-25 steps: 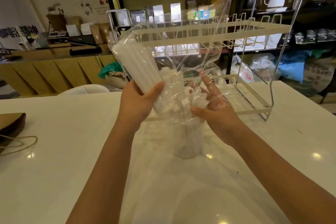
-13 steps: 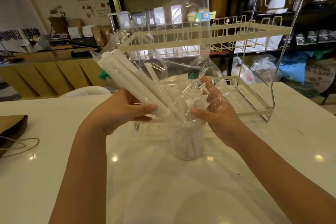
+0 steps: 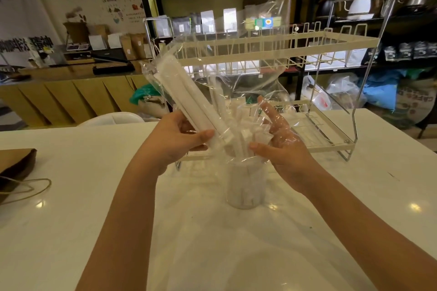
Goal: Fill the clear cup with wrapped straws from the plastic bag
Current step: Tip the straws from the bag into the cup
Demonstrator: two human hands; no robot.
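Head view shows the clear cup (image 3: 246, 186) standing on the white table (image 3: 71, 196) just below both hands, the left hand (image 3: 176, 140) pinching wrapped straws (image 3: 189, 99) through the plastic bag (image 3: 260, 73), the right hand (image 3: 281, 144) spread open, fingers inside the film, the wire rack (image 3: 331, 40) beyond.

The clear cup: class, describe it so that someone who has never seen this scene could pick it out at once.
Start at the white table and find the cream wire rack standing on it. Just in front of the rack, below the person's two hands, stands the clear cup. It is the only upright see-through container on the table, and white wrapped straws stick up out of it into the plastic bag.
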